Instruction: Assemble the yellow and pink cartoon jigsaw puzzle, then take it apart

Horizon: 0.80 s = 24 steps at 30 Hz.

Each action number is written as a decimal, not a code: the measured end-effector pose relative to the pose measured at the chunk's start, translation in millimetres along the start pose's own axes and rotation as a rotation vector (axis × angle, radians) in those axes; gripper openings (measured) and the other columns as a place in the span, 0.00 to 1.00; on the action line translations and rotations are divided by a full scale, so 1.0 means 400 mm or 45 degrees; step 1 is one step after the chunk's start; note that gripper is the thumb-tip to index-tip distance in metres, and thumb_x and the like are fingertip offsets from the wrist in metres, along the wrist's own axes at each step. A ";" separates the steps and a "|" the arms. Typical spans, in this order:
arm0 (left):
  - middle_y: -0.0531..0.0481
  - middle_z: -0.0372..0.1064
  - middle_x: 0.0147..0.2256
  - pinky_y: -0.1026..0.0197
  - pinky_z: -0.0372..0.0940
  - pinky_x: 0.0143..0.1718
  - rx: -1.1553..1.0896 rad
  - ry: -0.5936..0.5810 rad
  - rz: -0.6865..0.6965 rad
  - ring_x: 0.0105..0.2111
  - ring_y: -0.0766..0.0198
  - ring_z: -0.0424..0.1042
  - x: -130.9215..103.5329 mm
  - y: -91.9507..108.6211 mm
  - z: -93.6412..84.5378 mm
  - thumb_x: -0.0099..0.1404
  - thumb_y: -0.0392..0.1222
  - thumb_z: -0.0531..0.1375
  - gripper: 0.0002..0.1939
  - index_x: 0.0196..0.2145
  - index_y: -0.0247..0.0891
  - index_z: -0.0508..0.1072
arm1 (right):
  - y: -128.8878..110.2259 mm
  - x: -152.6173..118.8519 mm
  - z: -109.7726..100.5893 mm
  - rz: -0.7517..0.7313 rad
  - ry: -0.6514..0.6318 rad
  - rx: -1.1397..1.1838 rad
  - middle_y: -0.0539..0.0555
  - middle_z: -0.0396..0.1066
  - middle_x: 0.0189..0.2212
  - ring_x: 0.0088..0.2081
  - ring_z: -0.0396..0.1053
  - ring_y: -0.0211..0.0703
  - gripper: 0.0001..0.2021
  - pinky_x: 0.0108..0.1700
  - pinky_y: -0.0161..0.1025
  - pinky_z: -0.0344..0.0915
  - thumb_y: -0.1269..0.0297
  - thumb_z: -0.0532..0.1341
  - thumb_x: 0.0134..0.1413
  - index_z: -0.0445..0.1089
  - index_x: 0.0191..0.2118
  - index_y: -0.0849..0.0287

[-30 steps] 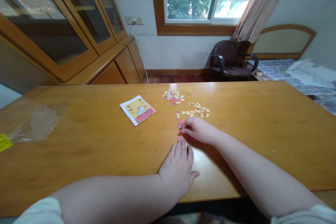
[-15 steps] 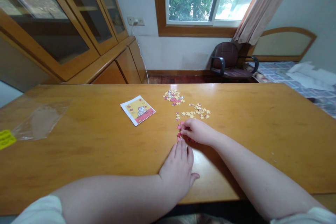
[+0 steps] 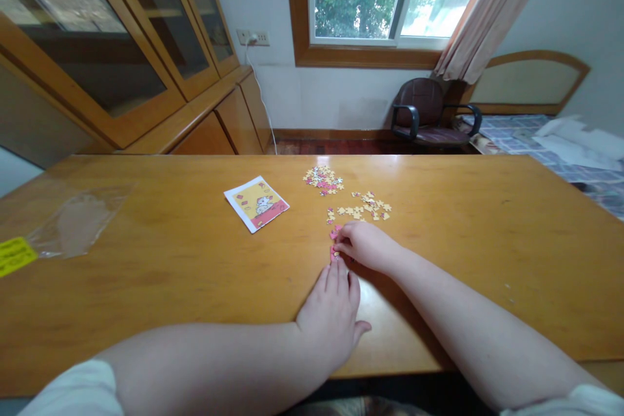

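Observation:
My left hand (image 3: pixel 329 312) lies flat on the table, fingers stretched forward and thumb out to the side. Its fingertips touch the near end of some joined pink puzzle pieces (image 3: pixel 333 253). Just beyond, my right hand (image 3: pixel 358 244) has thumb and fingers pinched together at the right side of these pieces, on a puzzle piece mostly hidden by the fingers. Another pink piece (image 3: pixel 334 232) lies at the far side of the right fingertips. More pieces under the right hand are largely covered.
Loose yellow puzzle pieces (image 3: pixel 370 207) spread beyond my right hand, with a mixed pile (image 3: pixel 322 180) farther back. A picture card (image 3: pixel 257 204) lies left of them. At the far left are a clear plastic bag (image 3: pixel 80 224) and a yellow label (image 3: pixel 15 257) on the wooden table (image 3: pixel 170 273).
My right fingertips have shifted slightly at the pink pieces, which now sit closer together and straighter. The left hand stays in place.

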<state>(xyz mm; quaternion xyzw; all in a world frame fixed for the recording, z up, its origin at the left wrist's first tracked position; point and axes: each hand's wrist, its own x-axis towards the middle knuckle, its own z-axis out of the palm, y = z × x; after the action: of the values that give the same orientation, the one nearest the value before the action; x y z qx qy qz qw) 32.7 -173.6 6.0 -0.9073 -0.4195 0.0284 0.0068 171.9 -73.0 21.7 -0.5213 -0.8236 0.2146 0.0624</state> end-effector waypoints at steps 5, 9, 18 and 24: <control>0.22 0.53 0.60 0.45 0.53 0.59 -0.015 -0.001 -0.004 0.61 0.39 0.55 0.000 -0.001 -0.001 0.60 0.63 0.55 0.42 0.59 0.22 0.61 | 0.004 0.005 0.007 -0.020 0.020 -0.020 0.53 0.75 0.33 0.33 0.69 0.39 0.07 0.34 0.33 0.59 0.62 0.61 0.55 0.75 0.32 0.57; 0.22 0.54 0.60 0.45 0.53 0.59 -0.011 -0.006 -0.004 0.61 0.39 0.55 0.001 0.000 0.001 0.61 0.63 0.55 0.42 0.59 0.22 0.61 | 0.004 0.009 0.010 -0.029 0.003 -0.022 0.53 0.75 0.33 0.35 0.70 0.40 0.06 0.36 0.33 0.61 0.63 0.61 0.55 0.75 0.32 0.57; 0.23 0.55 0.59 0.43 0.53 0.58 -0.010 0.005 0.016 0.60 0.39 0.57 0.001 -0.001 -0.001 0.62 0.62 0.54 0.40 0.58 0.24 0.62 | 0.025 -0.001 0.006 -0.052 0.040 0.051 0.52 0.75 0.33 0.33 0.69 0.39 0.08 0.35 0.33 0.60 0.58 0.64 0.53 0.72 0.30 0.57; 0.25 0.58 0.58 0.44 0.53 0.58 0.001 0.028 0.017 0.58 0.41 0.59 0.005 -0.007 -0.009 0.62 0.63 0.53 0.37 0.56 0.26 0.64 | 0.045 -0.015 -0.039 0.040 0.015 -0.088 0.55 0.75 0.36 0.37 0.70 0.42 0.12 0.38 0.35 0.62 0.55 0.60 0.57 0.74 0.37 0.57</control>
<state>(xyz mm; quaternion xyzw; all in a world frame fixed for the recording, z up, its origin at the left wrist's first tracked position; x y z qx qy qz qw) 32.0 -170.4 9.8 -0.9104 -0.4131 0.0186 0.0115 194.7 -67.4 28.9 -0.5372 -0.8219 0.1838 0.0459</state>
